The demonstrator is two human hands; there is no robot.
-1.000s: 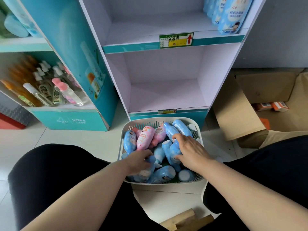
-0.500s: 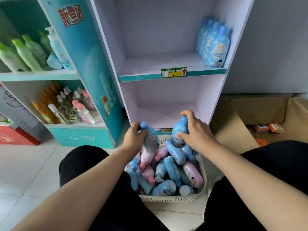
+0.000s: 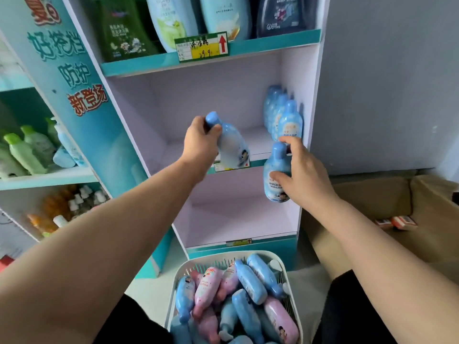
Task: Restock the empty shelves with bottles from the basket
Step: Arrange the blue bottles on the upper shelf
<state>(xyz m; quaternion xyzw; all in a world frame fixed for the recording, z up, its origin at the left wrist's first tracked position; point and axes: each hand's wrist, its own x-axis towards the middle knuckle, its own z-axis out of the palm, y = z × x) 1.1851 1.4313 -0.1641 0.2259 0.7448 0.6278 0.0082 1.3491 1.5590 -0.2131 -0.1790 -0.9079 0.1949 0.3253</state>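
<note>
- A person's left hand (image 3: 201,137) holds a smooth, rounded blue plastic bottle (image 3: 233,147) at a tilt, fingers (image 3: 215,129) clenched round its neck just under the domed cap.
- The right hand (image 3: 304,175) grasps a second blue bottle (image 3: 274,180) upright, thumb across its glossy printed label, fingers (image 3: 290,143) beside the cap.
- Just beyond the right fingertips, a row of matching bottles (image 3: 289,120) stands on the pale, matte middle shelf (image 3: 255,140).
- Well below both sets of fingers, a white slotted plastic basket (image 3: 173,291) holds heaped blue and pink bottles.
</note>
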